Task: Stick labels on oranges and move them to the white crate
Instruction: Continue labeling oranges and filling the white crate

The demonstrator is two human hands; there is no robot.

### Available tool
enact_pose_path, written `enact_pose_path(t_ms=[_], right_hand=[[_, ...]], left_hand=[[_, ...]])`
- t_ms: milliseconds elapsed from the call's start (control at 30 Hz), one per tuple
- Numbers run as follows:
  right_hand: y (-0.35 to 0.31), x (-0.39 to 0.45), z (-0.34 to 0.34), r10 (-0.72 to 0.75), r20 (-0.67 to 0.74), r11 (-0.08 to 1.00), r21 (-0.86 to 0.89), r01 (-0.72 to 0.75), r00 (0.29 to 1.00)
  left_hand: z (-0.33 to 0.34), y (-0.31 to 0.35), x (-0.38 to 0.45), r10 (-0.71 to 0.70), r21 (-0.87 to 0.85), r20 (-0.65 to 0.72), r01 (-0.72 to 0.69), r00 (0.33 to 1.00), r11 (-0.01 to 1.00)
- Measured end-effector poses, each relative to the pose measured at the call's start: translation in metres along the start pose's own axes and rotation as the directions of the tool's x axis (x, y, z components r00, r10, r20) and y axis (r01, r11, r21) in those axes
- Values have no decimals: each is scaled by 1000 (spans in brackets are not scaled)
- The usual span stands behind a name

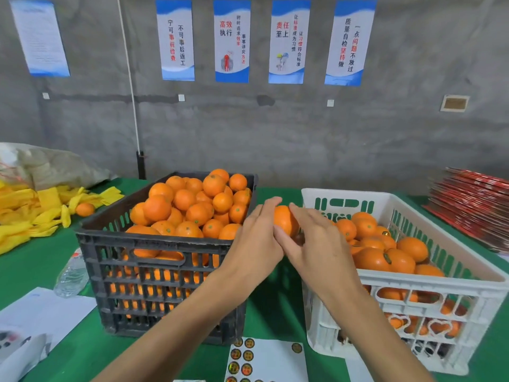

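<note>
Here your two crates flank the working gap on the green table [264, 321]: the black crate [154, 260], heaped with oranges awaiting labels, sits to your left, and the white crate [429, 296], partly filled, to your right, so each fruit likely travels one short way across. Between and above them you hold one orange [285, 219] in both hands. Your left hand [254, 241] cups it from the left, fingers curled round its side, probably to steady it. Your right hand [316, 238] lies over its right face, fingers bent against the skin, which looks like pressing a label down; the label itself is hidden under your fingers, so I cannot tell if it is on. The sticker sheet [264, 362] lies just below your wrists, near at hand, several round stickers left on it.
</note>
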State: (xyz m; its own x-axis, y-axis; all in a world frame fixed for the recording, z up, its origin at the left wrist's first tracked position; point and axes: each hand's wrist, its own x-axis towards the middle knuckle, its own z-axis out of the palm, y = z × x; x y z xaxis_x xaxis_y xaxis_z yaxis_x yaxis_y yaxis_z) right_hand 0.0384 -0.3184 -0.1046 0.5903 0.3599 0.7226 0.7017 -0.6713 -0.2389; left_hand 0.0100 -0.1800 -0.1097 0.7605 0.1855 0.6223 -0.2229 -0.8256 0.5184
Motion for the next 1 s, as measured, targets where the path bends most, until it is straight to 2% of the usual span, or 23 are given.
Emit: enact_pose_path(t_ms=[67,167,233,300,333,367,400,433,467,500,533,567,633,700,733,767,800,867,900,1000], right_hand=[[3,10,-1,48,39,992,117,-53,998],[10,19,-2,64,27,995,71,-66,998],[21,22,-2,82,25,997,-8,-82,996],[37,24,1,148,42,986,-78,-144,988],[45,25,2,170,59,982,-100,-163,984],[51,25,3,176,80,980,-111,-166,981],[56,24,6,164,97,981,-119,-152,982],[59,24,8,146,104,984,-123,-133,984],[60,22,11,124,91,987,-115,-113,988],[60,21,13,102,65,991,-99,-95,993],[60,18,15,83,33,993,-82,-80,996],[59,16,16,68,3,995,-69,-68,998],[57,11,17,34,-38,999,-21,-35,999],[52,6,19,-19,-67,998,59,22,998],[48,3,20,-41,-78,993,110,50,996],[43,2,21,-57,-80,983,170,70,995],[38,1,23,-66,-67,969,234,80,996],[25,1,25,-57,-30,937,343,64,998],[19,0,27,-38,-24,925,378,44,999],[9,-13,31,43,-69,880,476,-5,997]], left_hand=[[-3,2,7,69,10,28,-69,997,998],[-11,-3,25,109,-144,203,-80,973,986],[-18,-17,43,77,-206,208,-34,975,978],[-26,-43,63,-29,-46,147,36,989,998],[-30,-55,71,-125,50,179,118,976,992],[-31,-67,77,-243,152,281,207,928,966],[-30,-77,80,-362,288,426,256,829,923],[-29,-82,82,-453,424,553,231,699,876],[-28,-85,83,-516,527,625,171,585,832],[-27,-86,84,-543,581,655,109,526,806],[-26,-85,87,-549,593,663,90,509,800],[-27,-85,90,-546,587,652,106,527,803],[-31,-84,90,-531,572,568,162,629,804],[-32,-88,85,-470,524,384,232,794,819],[-31,-87,82,-390,455,270,241,880,857],[-30,-82,77,-296,358,143,230,944,905],[-29,-74,70,-204,248,8,196,979,949],[-26,-50,53,-19,56,-220,32,975,998],[-23,-37,41,58,-20,-277,-66,959,998],[-3,-9,-6,179,-163,-272,-229,945,960]])
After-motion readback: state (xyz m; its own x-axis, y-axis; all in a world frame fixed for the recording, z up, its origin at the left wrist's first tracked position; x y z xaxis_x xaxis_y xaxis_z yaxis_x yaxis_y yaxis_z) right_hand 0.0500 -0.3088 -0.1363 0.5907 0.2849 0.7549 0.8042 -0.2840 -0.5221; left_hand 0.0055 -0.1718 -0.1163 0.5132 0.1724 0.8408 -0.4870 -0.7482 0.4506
